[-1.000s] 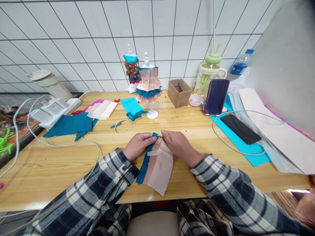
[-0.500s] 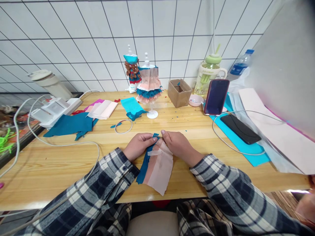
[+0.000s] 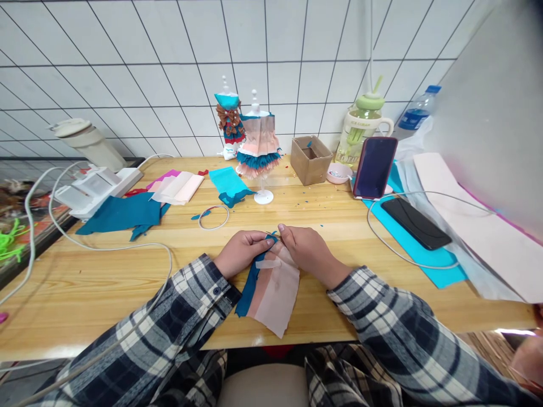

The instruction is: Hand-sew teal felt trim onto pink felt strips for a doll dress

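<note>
Between my hands hangs a layered piece of crepe paper (image 3: 278, 294), dark blue on the left and two shades of pink on the right. A short pale strip (image 3: 268, 264) that looks like tape crosses its upper part. My left hand (image 3: 242, 251) is closed, pinching the blue top edge between thumb and fingers. My right hand (image 3: 307, 251) is closed at the top right corner of the paper. From its fingers a thin tool (image 3: 271, 234) reaches over the blue edge; most of it is hidden, and its kind cannot be made out.
Ahead stand a small dress form (image 3: 259, 135) in ruffled paper and a second decorated figure (image 3: 229, 121). A cardboard box (image 3: 311, 161), an upright phone (image 3: 375, 168) and a flat phone (image 3: 416, 223) are to the right. A white cable (image 3: 169, 265) passes my left sleeve.
The thin tool has shifted slightly at the paper's top edge, and a bit of blue edge now sticks up there. Both hands stay almost in place.
</note>
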